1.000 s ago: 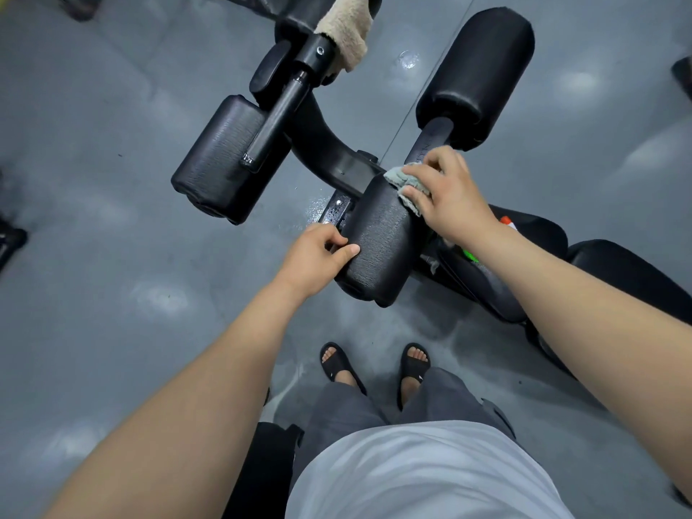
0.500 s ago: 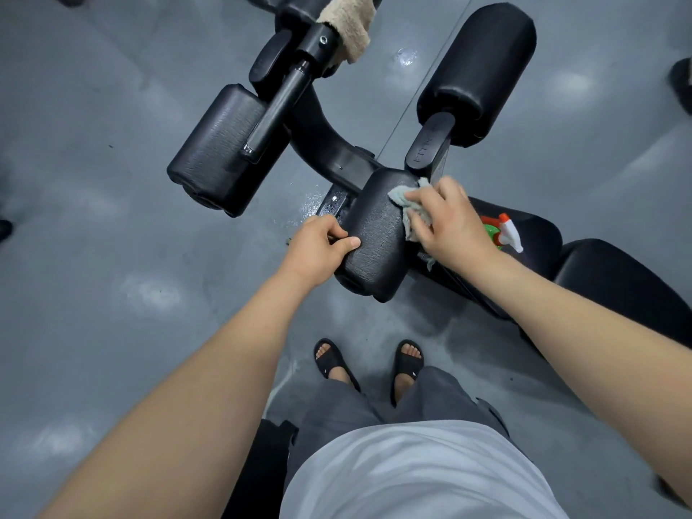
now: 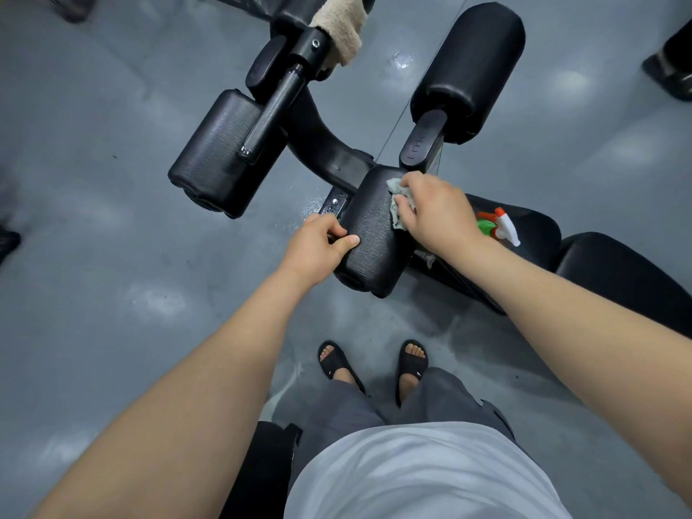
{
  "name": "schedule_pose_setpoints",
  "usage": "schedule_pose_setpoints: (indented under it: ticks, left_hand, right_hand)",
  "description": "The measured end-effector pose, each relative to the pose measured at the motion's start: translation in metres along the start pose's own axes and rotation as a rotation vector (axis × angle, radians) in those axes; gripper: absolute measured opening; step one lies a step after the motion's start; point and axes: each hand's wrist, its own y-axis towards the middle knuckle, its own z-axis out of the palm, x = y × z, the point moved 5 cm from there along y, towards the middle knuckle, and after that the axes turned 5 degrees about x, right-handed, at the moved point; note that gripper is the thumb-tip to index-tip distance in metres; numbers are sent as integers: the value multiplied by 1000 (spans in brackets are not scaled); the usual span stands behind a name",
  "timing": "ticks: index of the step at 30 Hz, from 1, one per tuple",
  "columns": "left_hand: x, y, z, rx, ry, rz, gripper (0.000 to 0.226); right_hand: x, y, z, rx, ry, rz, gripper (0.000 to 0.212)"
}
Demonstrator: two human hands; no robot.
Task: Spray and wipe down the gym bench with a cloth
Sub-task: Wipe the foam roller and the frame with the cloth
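Left hand [image 3: 318, 247] fingers curl round the pad [image 3: 369, 256], probably to stop it rolling; right hand [image 3: 438, 213] fingers clutch the cloth [image 3: 397, 204] against it.

Grey floor [image 3: 112, 294], glossy, with pale reflected light patches. Wet spatter [image 3: 312, 207] on it beside the frame base. Black gym bench [image 3: 322, 144] stands on the floor: curved frame, three roller pads in view. Spray bottle [image 3: 500, 226] lies on the seat pad [image 3: 531, 226], part hidden by a forearm. Beige towel [image 3: 340, 28] draped over the frame's far end. Grey cloth [image 3: 398, 204] on top of the near roller pad [image 3: 370, 249], under the right hand [image 3: 438, 211]; left hand [image 3: 318, 245] grips that pad's left edge. Two feet in black sandals [image 3: 335, 359] stand on the floor near that pad. Dark shoe [image 3: 670, 76] at the right edge.
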Motion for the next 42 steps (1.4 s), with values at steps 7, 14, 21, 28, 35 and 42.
schedule_pose_setpoints:
  ticks: [7, 14, 21, 28, 35, 42]
  left_hand:
    - [-3, -3, 1, 1, 36, 12, 23]
    - [-13, -10, 3, 5, 102, 47, 24]
    - [-12, -17, 3, -19, 88, 65, 13]
    - [-15, -24, 1, 3, 110, 99, 9]
    - [-19, -30, 4, -18, 167, 118, 11]
    - [-4, -20, -10, -55, -99, 18, 22]
  right_hand:
    - [36, -51, 18, 115, 23, -244, 27]
    - [-11, -8, -7, -10, -17, -64, 22]
    - [20, -40, 8, -35, 84, -80, 20]
    - [20, -37, 6, 19, -61, -214, 22]
    - [15, -21, 7, -77, 34, 4, 23]
    - [51, -63, 21, 88, 15, -297, 26]
